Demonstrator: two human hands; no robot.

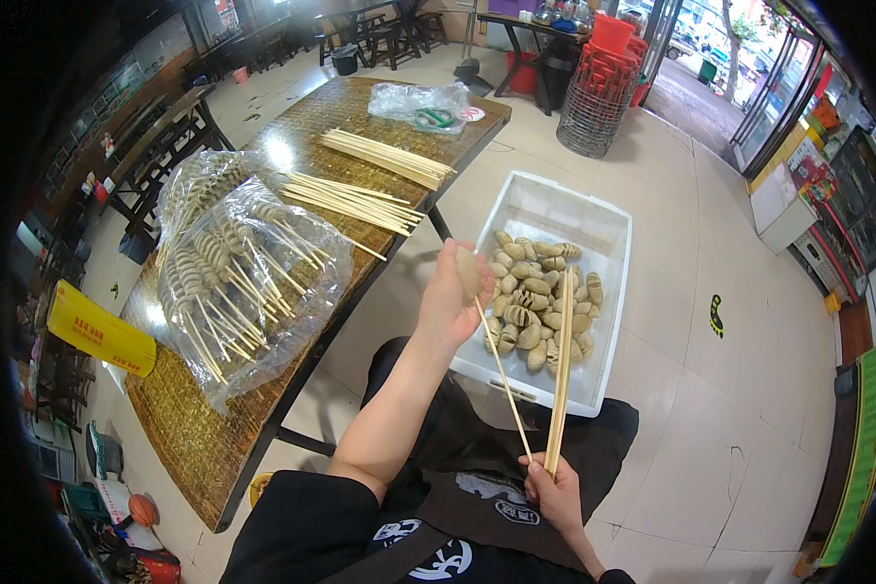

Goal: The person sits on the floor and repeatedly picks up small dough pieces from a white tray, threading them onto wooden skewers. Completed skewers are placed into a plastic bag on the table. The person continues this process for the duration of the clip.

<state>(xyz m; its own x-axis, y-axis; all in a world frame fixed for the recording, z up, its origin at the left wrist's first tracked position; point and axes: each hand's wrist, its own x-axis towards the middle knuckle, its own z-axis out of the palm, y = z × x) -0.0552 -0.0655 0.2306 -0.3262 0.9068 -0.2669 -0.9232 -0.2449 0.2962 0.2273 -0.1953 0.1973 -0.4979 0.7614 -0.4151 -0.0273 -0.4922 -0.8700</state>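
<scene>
My left hand [449, 299] grips a pale oval food piece [469, 276], which looks like wheat gluten. A single wooden skewer [507, 383] runs from its lower end down to my right hand [555, 485]. That hand pinches this skewer and also holds a bundle of wooden skewers [561, 365], tips pointing away from me. Beyond my lap is a white plastic tub [613, 292] with many beige pieces [533, 285] in it, several cut with deep slits. Whether the skewer's tip is inside the held piece is hidden by my fingers.
On the wooden table [182, 416] to the left, clear plastic bags [292, 292] hold skewered, spiral-cut pieces [212, 248]. Two piles of loose skewers [387, 157] lie beyond. A yellow roll [102, 328] sits at the table's left edge; green-handled scissors [434, 118] lie by a plastic bag.
</scene>
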